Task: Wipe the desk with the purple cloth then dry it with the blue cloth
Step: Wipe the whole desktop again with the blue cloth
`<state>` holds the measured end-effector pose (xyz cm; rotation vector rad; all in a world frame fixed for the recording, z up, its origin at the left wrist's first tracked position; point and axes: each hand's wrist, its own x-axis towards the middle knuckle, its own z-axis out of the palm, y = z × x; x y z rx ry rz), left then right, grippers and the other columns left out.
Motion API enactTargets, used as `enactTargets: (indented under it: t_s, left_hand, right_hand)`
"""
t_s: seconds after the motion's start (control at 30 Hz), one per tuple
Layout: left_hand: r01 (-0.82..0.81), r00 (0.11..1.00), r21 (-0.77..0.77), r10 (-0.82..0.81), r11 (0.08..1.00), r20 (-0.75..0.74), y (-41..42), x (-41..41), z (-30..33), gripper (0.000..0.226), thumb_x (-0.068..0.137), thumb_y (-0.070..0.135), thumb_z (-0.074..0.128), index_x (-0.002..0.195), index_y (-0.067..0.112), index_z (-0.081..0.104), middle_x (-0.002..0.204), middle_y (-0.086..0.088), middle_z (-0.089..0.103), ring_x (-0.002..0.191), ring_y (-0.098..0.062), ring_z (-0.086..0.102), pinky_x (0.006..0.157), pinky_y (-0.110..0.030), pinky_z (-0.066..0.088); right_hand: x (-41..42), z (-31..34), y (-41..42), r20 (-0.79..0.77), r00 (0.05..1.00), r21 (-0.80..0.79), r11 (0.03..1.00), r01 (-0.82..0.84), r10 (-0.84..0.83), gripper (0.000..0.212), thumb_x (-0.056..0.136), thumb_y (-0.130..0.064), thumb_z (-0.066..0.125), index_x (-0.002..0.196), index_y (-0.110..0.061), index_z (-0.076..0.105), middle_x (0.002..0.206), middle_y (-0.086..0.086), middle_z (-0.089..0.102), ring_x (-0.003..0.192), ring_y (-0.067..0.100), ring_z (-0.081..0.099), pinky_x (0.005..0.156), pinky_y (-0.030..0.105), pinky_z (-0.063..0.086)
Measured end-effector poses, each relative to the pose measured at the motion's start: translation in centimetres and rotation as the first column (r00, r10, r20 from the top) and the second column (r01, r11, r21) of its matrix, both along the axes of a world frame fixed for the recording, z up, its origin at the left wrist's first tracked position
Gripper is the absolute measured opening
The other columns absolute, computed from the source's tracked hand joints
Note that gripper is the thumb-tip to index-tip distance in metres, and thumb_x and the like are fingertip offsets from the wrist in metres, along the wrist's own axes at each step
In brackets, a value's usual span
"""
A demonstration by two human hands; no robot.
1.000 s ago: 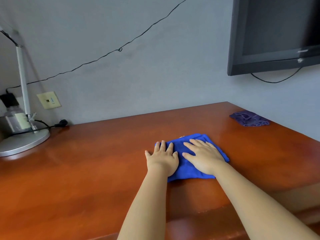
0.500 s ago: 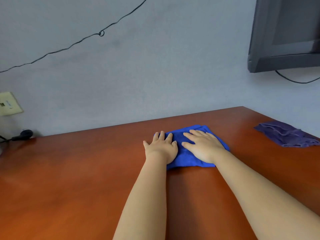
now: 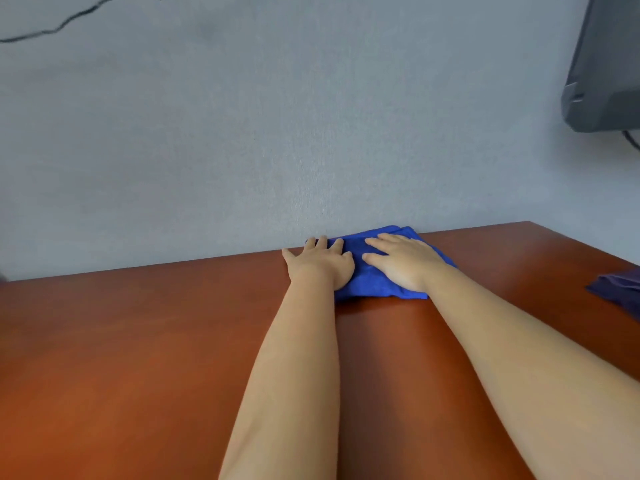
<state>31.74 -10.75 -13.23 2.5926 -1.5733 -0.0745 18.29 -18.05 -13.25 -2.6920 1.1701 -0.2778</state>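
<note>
A folded blue cloth (image 3: 367, 278) lies flat on the reddish-brown desk (image 3: 138, 341), right at the desk's back edge against the wall. My left hand (image 3: 322, 263) presses on its left part with straight fingers. My right hand (image 3: 403, 261) lies flat on its right part, fingers spread. Both arms stretch far forward over the desk. The purple cloth (image 3: 620, 289) sits crumpled at the right edge of the view, apart from both hands.
A grey wall (image 3: 277, 133) rises directly behind the desk. A dark wall-mounted screen (image 3: 602, 71) hangs at the upper right, and a thin black cable (image 3: 52, 27) runs across the wall at the upper left.
Both hands have pushed the blue cloth away from me, from the middle of the desk to its back edge at the wall. The view has swung right, losing the lamp.
</note>
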Motion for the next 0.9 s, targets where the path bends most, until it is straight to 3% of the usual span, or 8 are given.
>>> enactTargets:
  t_s: [0.23,0.43,0.9]
  left_hand:
    - [-0.016,1.000,-0.013,0.016,1.000,-0.011,-2.4,1.2,0.0,0.053,0.101,0.039,0.015,0.152,0.028,0.015,0.160,0.002,0.013,0.147,-0.019,0.008,0.113,-0.061,-0.001]
    - [-0.030,0.999,0.025,0.029,0.999,0.015,-1.4,0.6,0.2,0.053,0.101,0.040,0.011,0.153,0.031,0.008,0.161,0.002,0.004,0.148,-0.018,0.001,0.113,-0.062,-0.002]
    - [-0.022,1.000,0.070,0.022,0.997,0.003,13.6,-10.2,0.3,0.054,0.101,0.042,0.009,0.153,0.030,0.003,0.161,0.001,-0.006,0.148,-0.020,-0.008,0.113,-0.061,-0.003]
  right_hand:
    - [1.5,0.2,-2.5,0.033,0.999,-0.003,1.000,-0.012,0.012,0.052,0.101,-0.047,0.031,0.150,-0.029,0.029,0.158,-0.007,0.022,0.145,0.013,0.018,0.115,0.032,0.012]
    - [1.2,0.1,-1.9,-0.003,1.000,-0.041,0.999,-0.015,0.015,0.053,0.102,-0.048,0.026,0.151,-0.029,0.026,0.159,-0.006,0.020,0.146,0.013,0.015,0.116,0.035,0.011]
    - [-9.4,0.1,12.5,-0.063,0.998,0.025,1.000,-0.018,0.019,0.057,0.100,-0.053,0.022,0.153,-0.033,0.015,0.162,-0.008,0.005,0.148,0.010,0.001,0.120,0.036,-0.001]
